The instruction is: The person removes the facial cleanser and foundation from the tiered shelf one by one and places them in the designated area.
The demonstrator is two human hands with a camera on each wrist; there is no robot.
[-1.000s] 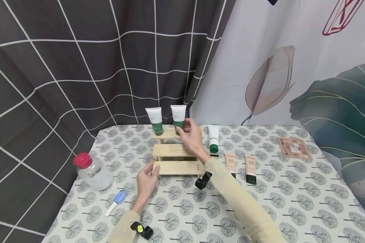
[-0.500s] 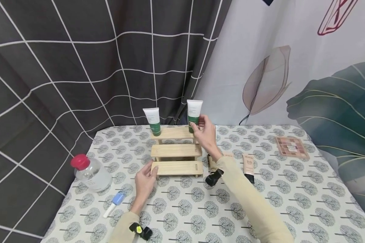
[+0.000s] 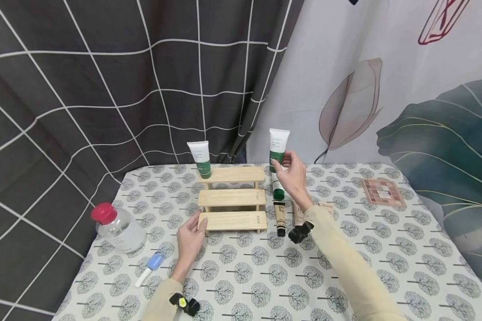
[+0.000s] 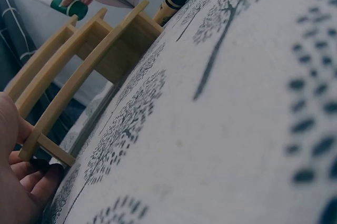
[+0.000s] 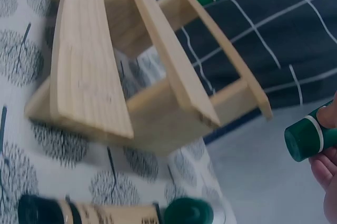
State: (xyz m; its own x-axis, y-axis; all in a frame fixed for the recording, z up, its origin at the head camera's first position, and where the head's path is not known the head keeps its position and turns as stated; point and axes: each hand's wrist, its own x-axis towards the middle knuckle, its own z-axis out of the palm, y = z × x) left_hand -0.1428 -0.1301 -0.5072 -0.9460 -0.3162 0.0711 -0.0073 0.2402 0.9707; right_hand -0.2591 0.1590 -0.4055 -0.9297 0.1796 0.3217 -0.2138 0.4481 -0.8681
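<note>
My right hand (image 3: 292, 176) holds a green-and-white squeeze tube (image 3: 279, 140) by its green lower part, raised beyond the right end of a three-step wooden stand (image 3: 232, 197). In the right wrist view the held tube's green cap (image 5: 300, 142) is near the right edge. My left hand (image 3: 190, 238) grips the left end of the stand's lowest step, with its fingers (image 4: 45, 179) under the step in the left wrist view. A matching tube (image 3: 201, 159) stands on the left of the top step. Another green-capped tube (image 3: 278, 189) lies on the table, partly hidden behind the held one.
A beige tube with black ends (image 3: 280, 218) lies right of the stand. Pinkish tubes (image 3: 298, 214) are partly covered by the right arm. A makeup palette (image 3: 383, 192) lies farther right. At left are a red-capped clear bottle (image 3: 122, 229) and a small blue-and-white item (image 3: 149, 269).
My right hand has lifted the tube off the top step and carried it rightward, past the stand's end. My left hand stays on the lowest step.
</note>
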